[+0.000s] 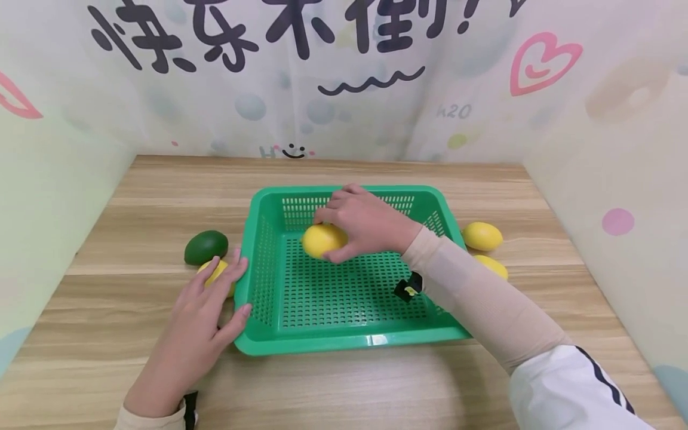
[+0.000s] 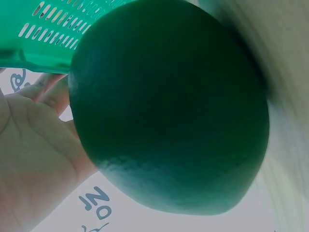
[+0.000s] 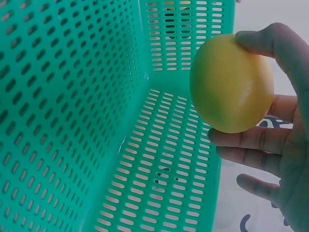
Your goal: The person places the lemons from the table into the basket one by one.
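A green perforated basket (image 1: 344,344) sits mid-table. Inside it, near the back wall, my right hand (image 1: 344,233) grips a yellow lemon (image 1: 321,239) with fingers over the top and thumb below. The right wrist view shows that lemon (image 3: 231,84) pinched just above the basket floor (image 3: 159,183). My left hand (image 1: 220,286) lies with straight fingers on another lemon (image 1: 214,272) beside the basket's left rim, thumb at the basket's corner. A dark green fruit (image 1: 206,246) lies just behind it and fills the left wrist view (image 2: 169,106), next to my palm (image 2: 29,159).
Two more lemons (image 1: 482,236) (image 1: 493,266) lie on the wooden table (image 1: 161,197) right of the basket, partly behind my right forearm. Printed cloth walls (image 1: 48,197) enclose the table on the left, back and right.
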A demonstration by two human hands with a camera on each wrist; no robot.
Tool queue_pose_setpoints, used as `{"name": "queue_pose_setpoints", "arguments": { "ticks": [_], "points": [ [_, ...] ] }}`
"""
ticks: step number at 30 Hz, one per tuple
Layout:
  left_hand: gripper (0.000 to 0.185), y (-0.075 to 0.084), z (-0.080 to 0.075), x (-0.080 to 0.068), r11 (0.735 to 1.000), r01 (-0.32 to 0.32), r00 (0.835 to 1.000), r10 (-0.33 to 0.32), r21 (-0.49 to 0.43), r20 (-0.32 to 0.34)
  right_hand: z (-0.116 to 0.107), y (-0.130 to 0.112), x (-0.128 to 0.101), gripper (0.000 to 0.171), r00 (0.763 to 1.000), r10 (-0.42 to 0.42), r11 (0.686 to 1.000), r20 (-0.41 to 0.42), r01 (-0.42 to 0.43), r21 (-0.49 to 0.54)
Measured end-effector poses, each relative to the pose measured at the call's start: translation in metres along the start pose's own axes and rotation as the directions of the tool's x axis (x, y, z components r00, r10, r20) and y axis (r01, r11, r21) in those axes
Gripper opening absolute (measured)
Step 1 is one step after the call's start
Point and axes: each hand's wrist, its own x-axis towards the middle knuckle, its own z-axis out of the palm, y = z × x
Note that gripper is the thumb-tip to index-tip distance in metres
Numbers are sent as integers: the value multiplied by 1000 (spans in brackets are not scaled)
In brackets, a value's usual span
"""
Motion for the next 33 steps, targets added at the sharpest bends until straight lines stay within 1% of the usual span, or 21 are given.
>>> {"name": "queue_pose_setpoints", "arguments": {
  "ticks": [6, 11, 19, 26, 33],
  "points": [
    [66, -1, 0, -2, 1000, -4, 1000, 4, -1, -9, -1, -4, 1, 50, 1000, -16, 1000, -19, 16, -18],
    [66, -2, -1, -3, 1000, -4, 1000, 4, -7, -1, -1, -6, 2, 51, 999, -26, 999, -33, 25, -32],
    [65, -2, 0, -2, 1000, -15, 1000, 15, 3, -5, 6, -7, 3, 50, 1000, -16, 999, -12, 15, -41],
    [65, -1, 0, -2, 1000, -4, 1000, 4, 5, 8, 11, -5, 3, 49, 1000, -6, 998, 5, 6, -70],
    [65, 0, 0, -2, 1000, 7, 1000, -7, 2, 16, 17, -7, 5, 51, 999, 4, 995, 43, 0, -97]
  ]
}}
